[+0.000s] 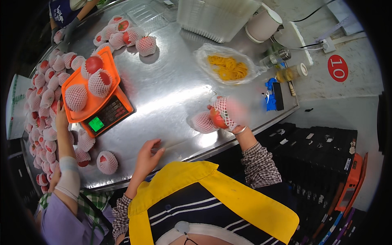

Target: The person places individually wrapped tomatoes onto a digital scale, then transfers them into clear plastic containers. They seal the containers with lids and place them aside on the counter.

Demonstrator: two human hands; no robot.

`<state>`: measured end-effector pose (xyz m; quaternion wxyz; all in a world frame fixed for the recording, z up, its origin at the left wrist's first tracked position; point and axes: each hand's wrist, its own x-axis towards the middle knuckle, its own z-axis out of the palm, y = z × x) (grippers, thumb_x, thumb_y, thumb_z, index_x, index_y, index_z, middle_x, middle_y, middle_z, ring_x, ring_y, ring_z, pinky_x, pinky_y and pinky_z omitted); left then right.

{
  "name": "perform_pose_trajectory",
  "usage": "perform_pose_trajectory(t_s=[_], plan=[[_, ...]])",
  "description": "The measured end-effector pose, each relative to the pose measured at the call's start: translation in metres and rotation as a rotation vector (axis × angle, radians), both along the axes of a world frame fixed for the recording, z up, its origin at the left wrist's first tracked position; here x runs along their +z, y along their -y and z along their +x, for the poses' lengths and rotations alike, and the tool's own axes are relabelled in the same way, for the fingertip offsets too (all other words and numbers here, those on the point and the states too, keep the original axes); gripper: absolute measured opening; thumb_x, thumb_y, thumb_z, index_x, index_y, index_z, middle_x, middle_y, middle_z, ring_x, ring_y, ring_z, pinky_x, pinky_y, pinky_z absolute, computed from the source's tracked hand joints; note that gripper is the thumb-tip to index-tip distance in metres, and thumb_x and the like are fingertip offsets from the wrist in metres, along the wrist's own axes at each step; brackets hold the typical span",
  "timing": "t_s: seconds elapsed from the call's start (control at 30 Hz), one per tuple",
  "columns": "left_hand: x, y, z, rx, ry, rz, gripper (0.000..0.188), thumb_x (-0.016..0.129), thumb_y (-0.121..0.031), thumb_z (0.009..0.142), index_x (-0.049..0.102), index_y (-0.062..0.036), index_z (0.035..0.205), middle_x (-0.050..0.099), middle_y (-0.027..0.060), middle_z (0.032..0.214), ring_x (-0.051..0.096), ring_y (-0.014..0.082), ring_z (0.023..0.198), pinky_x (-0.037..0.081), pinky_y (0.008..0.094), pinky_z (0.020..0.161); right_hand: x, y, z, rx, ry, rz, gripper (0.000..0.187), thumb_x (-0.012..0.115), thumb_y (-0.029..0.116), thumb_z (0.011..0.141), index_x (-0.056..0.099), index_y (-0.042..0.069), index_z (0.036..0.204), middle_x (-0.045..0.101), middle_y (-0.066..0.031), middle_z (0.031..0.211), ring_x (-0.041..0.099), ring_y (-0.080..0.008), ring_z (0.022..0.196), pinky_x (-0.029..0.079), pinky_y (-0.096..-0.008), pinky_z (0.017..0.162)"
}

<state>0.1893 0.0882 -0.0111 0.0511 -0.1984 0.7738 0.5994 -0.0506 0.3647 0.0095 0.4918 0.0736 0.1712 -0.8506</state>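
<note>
My right hand is wrapped round a red tomato that sits partly in a white foam net. A pinkish blur covers part of this hand and the net. Touching or nearly touching it on the left is a second netted tomato, lying on the steel table. My left hand hovers at the table's near edge with its thumb apart from the fingers, holding nothing. Nearest to it lies a single netted tomato.
An orange scale carries several netted tomatoes. Left of it is a large pile of them, where a co-worker's arm reaches. Another person stands far left. Clear containers, yellow rubber bands and jars are at the back.
</note>
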Motion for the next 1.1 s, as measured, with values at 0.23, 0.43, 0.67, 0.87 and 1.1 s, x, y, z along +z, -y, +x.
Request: perform_pose_trajectory(t_s=[0.23, 0.43, 0.67, 0.87, 1.1], plan=[[0.044, -0.019, -0.040, -0.132, -0.121, -0.057, 0.038, 0.070, -0.014, 0.081, 0.058, -0.0040, 0.116, 0.060, 0.0124, 0.110, 0.060, 0.0245, 0.098, 0.050, 0.0327, 0.080, -0.007, 0.021, 0.011, 0.139, 0.305, -0.449, 0.076, 0.051, 0.056, 0.083, 0.034, 0.011, 0.142, 0.030, -0.0293, 0.142, 0.040, -0.0528, 0.122, 0.044, -0.0664, 0.090], [0.048, -0.037, -0.072, -0.294, -0.153, -0.247, 0.047, 0.074, -0.016, 0.076, 0.057, -0.0023, 0.118, 0.056, 0.0141, 0.116, 0.056, 0.0273, 0.108, 0.048, 0.0354, 0.087, -0.019, 0.009, 0.008, 0.155, 0.392, -0.458, 0.075, 0.049, 0.057, 0.086, 0.033, 0.010, 0.143, 0.028, -0.0273, 0.144, 0.040, -0.0520, 0.123, 0.045, -0.0656, 0.089], [0.061, -0.069, -0.115, -0.232, -0.363, -0.351, 0.080, 0.078, -0.018, 0.069, 0.039, -0.0066, 0.138, 0.043, 0.0168, 0.131, 0.046, 0.0336, 0.120, 0.043, 0.0397, 0.097, 0.001, 0.000, 0.006, 0.105, 0.217, -0.243, 0.068, 0.042, 0.055, 0.092, 0.036, 0.006, 0.140, 0.040, -0.0241, 0.138, 0.042, -0.0452, 0.124, 0.047, -0.0548, 0.093], [0.044, -0.080, -0.138, -0.192, -0.273, 0.094, 0.097, 0.081, -0.026, 0.070, 0.023, -0.0076, 0.146, 0.039, 0.0191, 0.136, 0.040, 0.0328, 0.128, 0.040, 0.0402, 0.102, 0.017, 0.035, 0.024, -0.098, -0.591, 0.712, 0.052, 0.052, 0.035, 0.094, 0.042, 0.004, 0.135, 0.051, -0.0148, 0.128, 0.052, -0.0238, 0.117, 0.046, -0.0349, 0.095], [0.051, -0.079, -0.132, 0.167, -0.185, 0.627, 0.074, 0.073, -0.013, 0.079, 0.033, -0.0044, 0.141, 0.046, 0.0145, 0.132, 0.044, 0.0266, 0.124, 0.042, 0.0382, 0.100, 0.028, 0.047, 0.029, -0.048, -1.059, 0.678, 0.053, 0.061, 0.016, 0.090, 0.040, 0.004, 0.137, 0.049, -0.0124, 0.128, 0.049, -0.0199, 0.118, 0.042, -0.0317, 0.098]])
